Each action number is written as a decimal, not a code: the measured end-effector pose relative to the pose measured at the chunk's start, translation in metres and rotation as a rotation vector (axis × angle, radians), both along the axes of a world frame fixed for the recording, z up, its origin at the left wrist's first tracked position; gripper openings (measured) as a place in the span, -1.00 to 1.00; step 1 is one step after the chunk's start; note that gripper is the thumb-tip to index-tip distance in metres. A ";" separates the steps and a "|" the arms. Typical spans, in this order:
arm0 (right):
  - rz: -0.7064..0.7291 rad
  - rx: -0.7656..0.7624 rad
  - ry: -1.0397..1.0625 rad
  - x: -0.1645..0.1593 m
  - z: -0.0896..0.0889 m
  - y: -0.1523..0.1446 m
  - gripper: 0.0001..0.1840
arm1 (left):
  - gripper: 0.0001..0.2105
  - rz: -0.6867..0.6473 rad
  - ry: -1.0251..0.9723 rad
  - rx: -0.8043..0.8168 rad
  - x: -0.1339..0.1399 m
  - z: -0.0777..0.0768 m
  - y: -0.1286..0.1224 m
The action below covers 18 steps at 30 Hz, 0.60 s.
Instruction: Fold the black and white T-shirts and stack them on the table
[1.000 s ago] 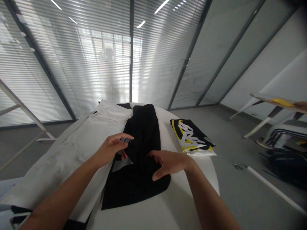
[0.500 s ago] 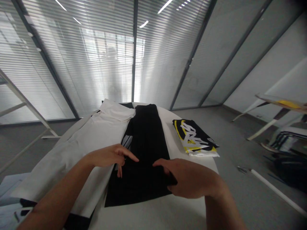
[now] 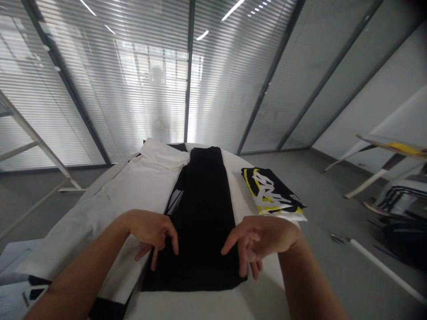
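Along the middle of the white tabletop [image 3: 187, 306], a black garment [image 3: 204, 209] is laid flat beside a white garment [image 3: 130, 189]. Its near left edge is overhung by the left hand [image 3: 153, 231], its near right edge by the right hand [image 3: 262, 238]; in both, the grip is slack, fingers parted, cloth unpinched, though whether it is pressed cannot be told. Farther right, a black-and-yellow packet [image 3: 271, 191] is printed with large, jagged white lettering that cannot be read with certainty.
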State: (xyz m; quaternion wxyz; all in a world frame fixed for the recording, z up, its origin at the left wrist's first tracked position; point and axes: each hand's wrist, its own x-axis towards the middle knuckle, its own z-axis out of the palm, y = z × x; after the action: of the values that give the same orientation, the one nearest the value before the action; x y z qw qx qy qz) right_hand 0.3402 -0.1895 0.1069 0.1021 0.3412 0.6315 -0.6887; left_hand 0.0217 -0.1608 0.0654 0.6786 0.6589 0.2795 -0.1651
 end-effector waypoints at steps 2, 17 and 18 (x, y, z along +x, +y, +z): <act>-0.127 0.188 -0.058 0.002 -0.010 0.007 -0.40 | -0.44 -0.023 -0.013 0.002 0.000 0.000 0.001; -0.060 0.220 -0.478 -0.007 -0.048 0.029 -0.68 | -0.48 -0.142 0.097 -0.132 -0.010 0.003 0.004; -0.045 0.182 -0.451 -0.008 -0.050 0.028 -0.68 | -0.53 -0.127 0.123 -0.128 -0.011 0.000 0.006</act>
State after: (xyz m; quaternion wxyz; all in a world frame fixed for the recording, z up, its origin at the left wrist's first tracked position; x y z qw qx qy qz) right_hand 0.3320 -0.1612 0.0567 0.1942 0.5080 0.6446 -0.5373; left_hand 0.0108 -0.1550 0.0650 0.6889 0.6193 0.2673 -0.2653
